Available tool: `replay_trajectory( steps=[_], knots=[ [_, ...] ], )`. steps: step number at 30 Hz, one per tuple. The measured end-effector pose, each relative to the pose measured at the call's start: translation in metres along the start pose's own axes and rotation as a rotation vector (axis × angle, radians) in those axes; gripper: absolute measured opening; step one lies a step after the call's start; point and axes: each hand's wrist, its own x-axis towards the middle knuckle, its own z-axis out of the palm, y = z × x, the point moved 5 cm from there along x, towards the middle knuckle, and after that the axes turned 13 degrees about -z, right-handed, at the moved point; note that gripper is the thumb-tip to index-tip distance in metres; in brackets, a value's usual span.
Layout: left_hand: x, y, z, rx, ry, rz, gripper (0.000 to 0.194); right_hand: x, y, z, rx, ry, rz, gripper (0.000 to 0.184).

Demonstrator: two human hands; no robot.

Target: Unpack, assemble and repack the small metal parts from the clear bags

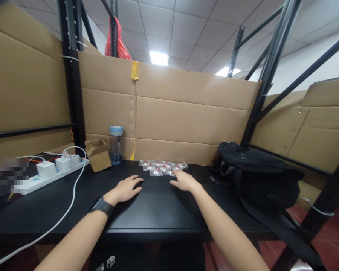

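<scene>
Several small clear plastic packets (156, 172) with red marks lie together on the black tabletop (155, 210), close to the cardboard wall. What is inside them is too small to make out. My right hand (185, 181) is at the front right edge of these packets, thumb and fingers apart; its fingertips overlap a packet, and I cannot tell whether they press on it. To the front left of the packets, my left hand (125, 189) rests low over the tabletop with its fingers spread and nothing in them. A dark watch (102, 206) is on the left wrist.
A black backpack (265, 177) lies on the right, its strap hanging over the edge. At the left are a white power strip (56, 175) with chargers, a trailing white cable (73, 199), a small cardboard box (98, 156) and a blue-lidded bottle (116, 146). Cardboard panels (186, 116) enclose the back.
</scene>
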Motion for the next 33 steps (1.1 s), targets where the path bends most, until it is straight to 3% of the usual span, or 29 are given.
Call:
replay_trajectory(
  steps=[4,7,10,18,33],
  knots=[
    [-0.045,-0.018,0.005,-0.013,0.046,-0.012,0.056,-0.062,-0.019,0.018,0.052,-0.041,0.042,0.061],
    [-0.065,-0.025,0.006,-0.033,0.064,-0.039,0.055,-0.103,-0.010,0.024,0.072,-0.043,0.160,0.063],
    [-0.071,-0.024,0.004,-0.031,0.092,-0.055,0.055,-0.125,0.002,0.025,0.048,-0.064,0.247,0.064],
    [-0.070,-0.022,0.002,-0.030,0.088,-0.052,0.055,-0.155,0.017,0.024,-0.051,-0.014,0.422,0.066],
    [-0.070,-0.022,0.002,-0.009,0.105,-0.040,0.054,-0.158,0.018,0.025,-0.063,-0.011,0.411,0.067]
  ],
)
